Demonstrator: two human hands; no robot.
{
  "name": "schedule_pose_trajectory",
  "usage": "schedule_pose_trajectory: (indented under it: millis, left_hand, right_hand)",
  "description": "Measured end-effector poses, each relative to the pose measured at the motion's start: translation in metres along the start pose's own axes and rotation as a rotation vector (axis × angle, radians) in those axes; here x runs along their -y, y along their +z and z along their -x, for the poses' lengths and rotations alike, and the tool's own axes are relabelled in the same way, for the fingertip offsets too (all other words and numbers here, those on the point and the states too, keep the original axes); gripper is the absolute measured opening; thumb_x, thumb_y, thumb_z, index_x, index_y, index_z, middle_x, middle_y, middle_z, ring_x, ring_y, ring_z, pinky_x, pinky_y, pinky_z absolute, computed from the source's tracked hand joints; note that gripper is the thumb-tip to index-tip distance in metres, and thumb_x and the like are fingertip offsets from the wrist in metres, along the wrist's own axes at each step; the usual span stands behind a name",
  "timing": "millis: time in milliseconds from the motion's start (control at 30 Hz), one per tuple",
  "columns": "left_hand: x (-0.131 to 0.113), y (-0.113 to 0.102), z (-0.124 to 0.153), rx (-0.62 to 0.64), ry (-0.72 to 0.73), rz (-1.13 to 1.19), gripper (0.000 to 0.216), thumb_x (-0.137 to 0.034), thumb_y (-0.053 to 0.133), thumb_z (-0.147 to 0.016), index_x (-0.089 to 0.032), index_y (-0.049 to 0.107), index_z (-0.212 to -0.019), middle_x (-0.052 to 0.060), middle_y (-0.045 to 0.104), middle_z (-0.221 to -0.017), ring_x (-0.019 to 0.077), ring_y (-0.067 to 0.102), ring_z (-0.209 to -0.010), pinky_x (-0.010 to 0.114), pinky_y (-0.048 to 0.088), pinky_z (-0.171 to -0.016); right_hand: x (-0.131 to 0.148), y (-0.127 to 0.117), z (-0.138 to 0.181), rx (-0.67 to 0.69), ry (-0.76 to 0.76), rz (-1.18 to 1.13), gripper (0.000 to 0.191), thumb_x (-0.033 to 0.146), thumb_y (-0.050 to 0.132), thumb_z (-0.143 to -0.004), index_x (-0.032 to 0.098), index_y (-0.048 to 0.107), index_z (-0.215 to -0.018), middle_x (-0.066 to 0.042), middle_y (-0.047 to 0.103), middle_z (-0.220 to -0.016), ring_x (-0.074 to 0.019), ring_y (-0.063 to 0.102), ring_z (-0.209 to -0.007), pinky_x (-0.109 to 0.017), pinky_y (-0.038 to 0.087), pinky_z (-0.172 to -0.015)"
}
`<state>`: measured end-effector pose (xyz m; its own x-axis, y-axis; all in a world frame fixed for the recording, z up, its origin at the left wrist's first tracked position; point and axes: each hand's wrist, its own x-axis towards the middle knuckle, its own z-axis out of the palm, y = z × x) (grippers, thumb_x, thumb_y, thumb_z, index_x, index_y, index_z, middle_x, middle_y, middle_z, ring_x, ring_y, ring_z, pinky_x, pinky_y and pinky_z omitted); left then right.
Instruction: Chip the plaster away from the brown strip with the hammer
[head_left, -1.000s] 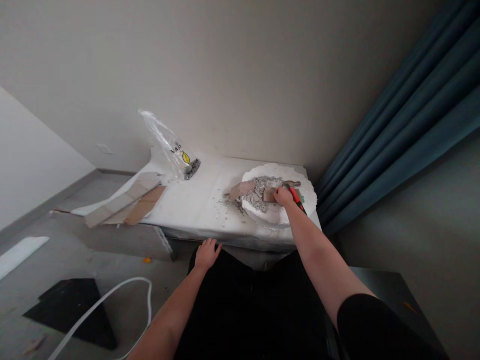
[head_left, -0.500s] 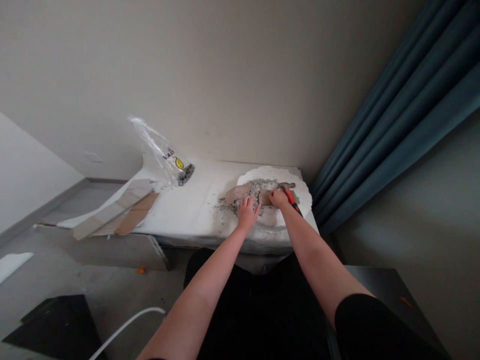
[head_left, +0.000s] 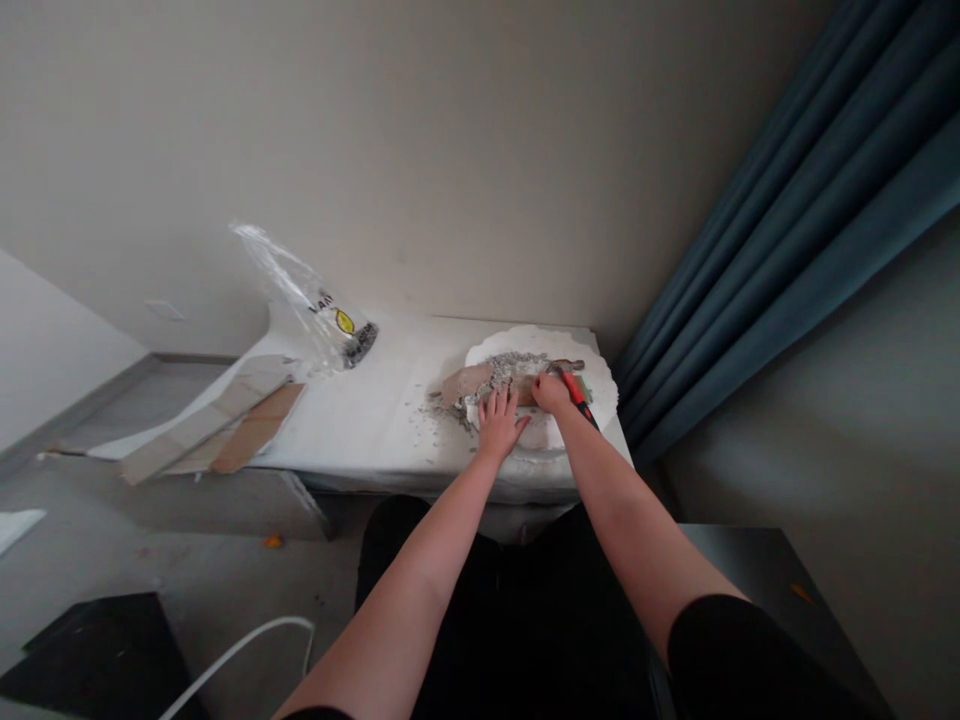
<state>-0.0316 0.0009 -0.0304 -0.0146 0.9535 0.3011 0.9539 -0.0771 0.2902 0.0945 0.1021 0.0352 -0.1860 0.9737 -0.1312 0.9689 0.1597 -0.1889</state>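
Observation:
A white round foam disc (head_left: 592,395) lies on the right end of a white-covered bench (head_left: 375,425). Grey rubble (head_left: 517,366) and brown tile pieces (head_left: 465,382) are heaped on it. My right hand (head_left: 551,393) is closed round a hammer (head_left: 574,385) with a red and black handle, its head resting in the rubble. My left hand (head_left: 499,423) lies flat with fingers spread on the disc beside the rubble, just left of the right hand.
A clear plastic bag (head_left: 311,300) holding dark bits stands at the bench's back left. Cardboard strips (head_left: 217,430) overhang its left end. Blue curtains (head_left: 787,230) hang on the right. A white hose (head_left: 232,650) and a black sheet (head_left: 82,660) lie on the floor.
My left hand rose from the bench's front edge up onto the foam disc beside the rubble. The right hand stayed on the hammer. My view drifted slightly right.

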Motion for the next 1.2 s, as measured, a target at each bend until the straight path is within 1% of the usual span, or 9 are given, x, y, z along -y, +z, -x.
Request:
schedule_pose_trajectory:
  millis: [67,200,333,533,633,800,900,1033,1200]
  left_hand:
    - [0.0016,0.0025,-0.001,0.008,0.054,-0.003,0.063,-0.051,0.045,-0.1,-0.021,0.043,-0.155,0.013,0.034,-0.165,0.0359,0.027,-0.152,0.061,0.018,-0.123]
    - [0.0035,0.0047,-0.0018,0.012,0.066,0.004,0.058,-0.05,0.042,-0.101,-0.022,0.05,-0.151,0.011,0.044,-0.159,0.0351,0.03,-0.151,0.061,0.017,-0.124]
    - [0.0035,0.0037,-0.0027,0.024,0.095,-0.004,0.057,-0.047,0.039,-0.102,-0.019,0.05,-0.15,0.011,0.04,-0.162,0.0336,0.028,-0.152,0.06,0.015,-0.125]
    - [0.0047,0.0038,-0.0036,0.018,0.112,0.0,0.056,-0.046,0.037,-0.103,-0.019,0.051,-0.15,0.012,0.046,-0.158,0.0323,0.034,-0.148,0.059,0.017,-0.125]
    - [0.005,0.0046,-0.0037,0.008,0.109,-0.005,0.055,-0.046,0.037,-0.103,-0.019,0.053,-0.148,0.011,0.047,-0.157,0.0326,0.036,-0.147,0.058,0.017,-0.125]
    - [0.004,0.003,-0.0029,0.012,0.106,-0.028,0.055,-0.046,0.035,-0.104,-0.018,0.053,-0.147,0.01,0.046,-0.159,0.0316,0.037,-0.146,0.057,0.02,-0.124]
    - [0.0033,0.0015,-0.0025,0.024,0.101,-0.055,0.055,-0.047,0.034,-0.104,-0.02,0.052,-0.148,0.008,0.046,-0.159,0.0304,0.038,-0.146,0.056,0.022,-0.124]
    - [0.0032,0.0014,-0.0026,0.032,0.094,-0.068,0.055,-0.047,0.032,-0.104,-0.021,0.051,-0.149,0.007,0.044,-0.16,0.0291,0.037,-0.147,0.055,0.021,-0.125]
    - [0.0029,0.0002,-0.0029,0.04,0.088,-0.062,0.056,-0.048,0.032,-0.104,-0.021,0.05,-0.15,0.006,0.043,-0.16,0.0289,0.036,-0.148,0.055,0.021,-0.125]
  right_hand:
    - [-0.0002,0.0,-0.0002,0.002,0.002,0.003,0.036,0.024,0.041,-0.103,0.01,0.064,-0.126,-0.021,0.072,-0.122,-0.0266,0.07,-0.113,-0.029,0.052,-0.092]
    - [0.0,-0.0002,0.0003,0.008,0.002,0.009,0.036,0.025,0.04,-0.104,0.01,0.064,-0.126,-0.02,0.073,-0.121,-0.0266,0.07,-0.112,-0.028,0.052,-0.091]
    - [0.0002,0.0004,-0.0012,0.02,0.009,0.021,0.038,0.025,0.037,-0.104,0.009,0.064,-0.127,-0.021,0.072,-0.121,-0.0265,0.071,-0.112,-0.028,0.052,-0.091]
    - [0.0001,0.0013,-0.0051,0.039,0.003,0.049,0.038,0.024,0.038,-0.105,0.008,0.064,-0.128,-0.023,0.072,-0.121,-0.0273,0.07,-0.114,-0.03,0.053,-0.092]
    - [0.0013,0.0012,-0.0056,0.048,-0.005,0.074,0.035,0.027,0.045,-0.105,0.006,0.065,-0.126,-0.023,0.071,-0.12,-0.0271,0.069,-0.114,-0.035,0.053,-0.095]
    - [0.0031,0.0005,-0.0054,0.06,-0.013,0.114,0.038,0.04,0.063,-0.099,0.013,0.064,-0.126,-0.012,0.067,-0.125,-0.0235,0.067,-0.11,-0.046,0.055,-0.097]
    - [0.0036,-0.0003,-0.0048,0.062,-0.015,0.123,0.035,0.035,0.057,-0.102,0.011,0.064,-0.127,-0.015,0.069,-0.124,-0.0243,0.068,-0.112,-0.044,0.055,-0.097]
    - [0.0045,-0.0013,-0.0031,0.055,-0.008,0.115,0.039,0.022,0.039,-0.106,0.002,0.059,-0.132,-0.026,0.07,-0.121,-0.0278,0.069,-0.117,-0.034,0.053,-0.095]
    - [0.0043,-0.0009,-0.0019,0.039,-0.015,0.098,0.04,0.022,0.037,-0.105,0.002,0.059,-0.131,-0.027,0.07,-0.122,-0.0283,0.069,-0.118,-0.032,0.052,-0.096]
